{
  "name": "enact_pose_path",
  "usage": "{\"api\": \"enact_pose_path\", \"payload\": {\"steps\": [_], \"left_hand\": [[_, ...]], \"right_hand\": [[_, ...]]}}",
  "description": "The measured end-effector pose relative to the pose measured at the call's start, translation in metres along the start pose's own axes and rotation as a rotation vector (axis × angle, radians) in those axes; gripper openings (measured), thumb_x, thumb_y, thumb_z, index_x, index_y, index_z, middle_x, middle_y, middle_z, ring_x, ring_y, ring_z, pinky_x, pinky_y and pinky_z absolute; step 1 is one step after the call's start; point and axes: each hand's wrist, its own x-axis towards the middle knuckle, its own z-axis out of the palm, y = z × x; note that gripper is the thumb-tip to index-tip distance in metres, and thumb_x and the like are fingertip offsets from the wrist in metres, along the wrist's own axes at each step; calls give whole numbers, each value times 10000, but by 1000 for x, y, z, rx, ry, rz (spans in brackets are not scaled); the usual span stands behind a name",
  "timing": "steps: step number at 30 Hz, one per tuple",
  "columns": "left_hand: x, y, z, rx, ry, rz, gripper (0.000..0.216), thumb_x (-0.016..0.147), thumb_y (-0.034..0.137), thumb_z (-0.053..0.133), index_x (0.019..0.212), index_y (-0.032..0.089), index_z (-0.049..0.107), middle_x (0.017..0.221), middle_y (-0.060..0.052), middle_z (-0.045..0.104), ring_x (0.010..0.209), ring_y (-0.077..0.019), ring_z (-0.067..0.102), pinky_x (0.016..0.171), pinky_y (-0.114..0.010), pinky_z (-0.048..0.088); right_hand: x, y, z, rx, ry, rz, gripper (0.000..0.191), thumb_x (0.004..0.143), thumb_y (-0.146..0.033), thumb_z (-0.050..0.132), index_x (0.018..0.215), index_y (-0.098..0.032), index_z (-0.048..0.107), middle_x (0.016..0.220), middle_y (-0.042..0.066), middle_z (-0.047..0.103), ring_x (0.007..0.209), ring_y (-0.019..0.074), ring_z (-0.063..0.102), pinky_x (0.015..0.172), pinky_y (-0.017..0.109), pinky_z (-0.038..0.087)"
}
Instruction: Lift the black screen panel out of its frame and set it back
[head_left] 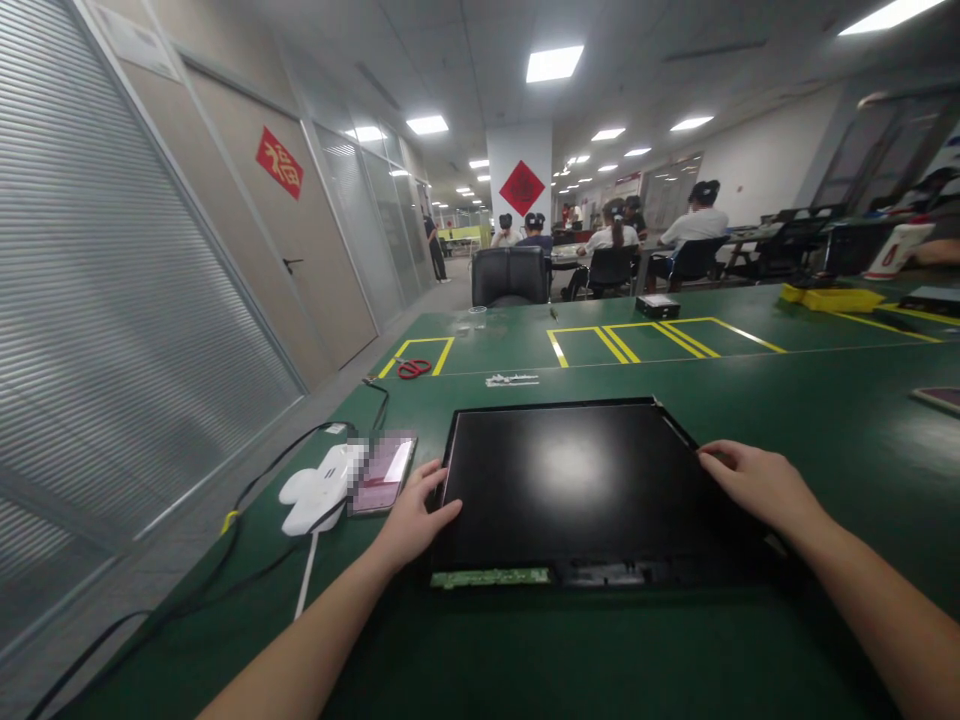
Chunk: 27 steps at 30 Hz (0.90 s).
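A flat black display panel point(570, 480) lies on the green table point(825, 420) right in front of me, with a green circuit strip point(491, 577) along its near edge. My left hand point(415, 515) grips the panel's left edge, thumb on top of the screen. On the opposite side, my right hand point(757, 483) rests on the right edge with fingers curled over it.
A phone point(382, 473) and a white power strip point(319, 490) with cables lie left of the panel. Red scissors point(414, 368) and a small white part point(511, 380) sit farther back. Yellow tray point(832, 297) at far right. Several seated people work at tables behind.
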Motion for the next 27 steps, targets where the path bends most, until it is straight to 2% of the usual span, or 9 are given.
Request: {"api": "enact_pose_path", "payload": {"steps": [8,17,21,27], "left_hand": [[-2,0,-1,77,-29,44,467,653,322,837,1102,197,801,1477,-184,584,1444,-422,491,1246,-537,311],[-3,-3,1,257,-85,94,498,769,274,706,1252,155,722,1541,-190,529,1475,-369,474,1252,-539,320],[-1,-5,1,286,-89,85,509,769,268,708,1261,138,718,1549,-207,520,1471,-376,480,1243,-552,337],[0,-9,2,312,-87,110,502,790,281,698,1276,151,716,1550,-189,524,1474,-370,477,1246,-547,336]], "right_hand": [[0,3,5,-9,62,-32,385,843,-538,533,946,-285,803,922,90,804,867,335,735,732,440,558],[2,3,6,-74,41,-10,402,856,-495,501,991,-273,808,946,75,806,895,316,741,746,410,542],[3,4,6,-77,42,-17,400,856,-495,500,983,-277,810,944,73,807,872,306,741,704,394,538],[2,1,4,-74,30,-6,410,864,-494,487,995,-278,810,974,72,810,907,310,745,729,402,540]]}}
